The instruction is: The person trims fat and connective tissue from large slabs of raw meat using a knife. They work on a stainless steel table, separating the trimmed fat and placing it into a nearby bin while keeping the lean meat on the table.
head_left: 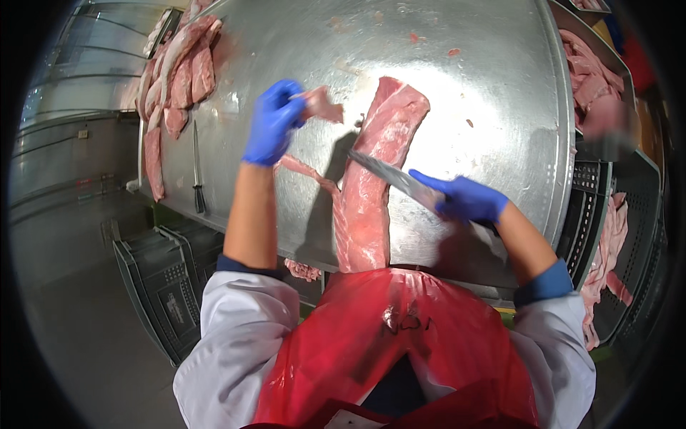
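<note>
A long pink pork loin (371,207) lies lengthwise in front of me, its near end against my red apron. Over its middle, the blade of a knife (396,177) points to the left. My right hand (468,198), in a blue glove, is closed around the knife's handle. To the left of the loin's far end, my blue-gloved left hand (275,118) is raised and pinches a small piece of meat (323,105). A thin strip of meat (307,171) hangs off the loin's left side, partly behind my left forearm.
Several meat cuts (175,71) are piled at the table's (300,43) far left edge. A sharpening steel (197,168) lies near them. Dark crates (161,279) stand below on the left. At the right are a tray of meat (589,71) and a crate with trimmings (607,257).
</note>
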The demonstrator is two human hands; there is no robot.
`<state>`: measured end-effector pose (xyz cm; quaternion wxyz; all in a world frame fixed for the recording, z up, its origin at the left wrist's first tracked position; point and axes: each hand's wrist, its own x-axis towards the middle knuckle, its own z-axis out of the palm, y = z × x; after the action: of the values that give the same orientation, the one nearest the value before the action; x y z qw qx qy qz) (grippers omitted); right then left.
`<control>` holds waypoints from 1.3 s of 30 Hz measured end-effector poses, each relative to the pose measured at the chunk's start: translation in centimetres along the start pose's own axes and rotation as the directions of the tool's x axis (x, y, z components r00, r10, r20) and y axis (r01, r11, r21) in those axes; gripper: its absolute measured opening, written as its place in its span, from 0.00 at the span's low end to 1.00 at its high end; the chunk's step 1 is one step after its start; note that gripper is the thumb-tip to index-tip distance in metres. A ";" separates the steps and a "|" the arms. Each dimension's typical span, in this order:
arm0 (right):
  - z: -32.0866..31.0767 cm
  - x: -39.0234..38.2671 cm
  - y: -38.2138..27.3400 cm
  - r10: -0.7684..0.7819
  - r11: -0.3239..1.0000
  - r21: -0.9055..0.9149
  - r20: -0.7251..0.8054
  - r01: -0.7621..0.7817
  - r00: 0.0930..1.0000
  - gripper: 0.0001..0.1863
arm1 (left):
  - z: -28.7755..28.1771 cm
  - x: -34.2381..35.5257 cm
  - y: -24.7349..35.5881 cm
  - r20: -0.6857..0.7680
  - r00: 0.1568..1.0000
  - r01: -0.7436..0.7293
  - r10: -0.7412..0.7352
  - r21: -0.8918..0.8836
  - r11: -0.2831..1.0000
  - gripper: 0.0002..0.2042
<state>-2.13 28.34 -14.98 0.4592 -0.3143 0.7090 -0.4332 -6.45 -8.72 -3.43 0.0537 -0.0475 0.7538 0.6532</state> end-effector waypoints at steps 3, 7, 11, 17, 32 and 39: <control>0.0 -1.4 -1.5 0.175 0.959 0.241 -0.103 -0.146 0.979 0.45 | -6.6 -5.8 -1.9 -0.039 0.997 0.069 -0.066 0.089 0.994 0.05; -0.7 3.6 -3.2 0.199 0.926 0.375 -0.378 -0.047 0.904 0.41 | -7.7 -10.6 -9.7 -0.006 0.975 0.210 -0.224 0.373 0.904 0.10; 0.4 7.6 -0.4 0.089 0.994 -0.007 -0.538 -0.110 0.838 0.42 | -0.8 -11.7 -13.9 0.187 0.982 -0.104 -0.027 0.657 0.747 0.14; 4.4 7.5 -4.7 0.112 0.992 0.119 -0.581 -0.052 0.806 0.39 | -2.0 -15.9 -13.1 0.329 0.872 0.074 -0.362 0.643 0.762 0.12; 14.9 5.6 -11.5 0.264 0.925 -0.303 0.072 -0.231 0.962 0.42 | -1.6 -15.3 -4.7 0.436 0.878 -0.301 -0.198 0.824 0.479 0.09; 16.4 -0.9 -12.8 0.337 0.941 -0.120 0.266 -0.316 0.903 0.43 | -3.8 -15.4 0.0 0.397 0.896 -0.282 -0.200 0.855 0.435 0.09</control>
<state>13.95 18.34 -6.41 0.6098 -0.2666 0.6942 -0.2740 8.70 -12.45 -0.75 0.2238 0.1570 0.9509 0.1451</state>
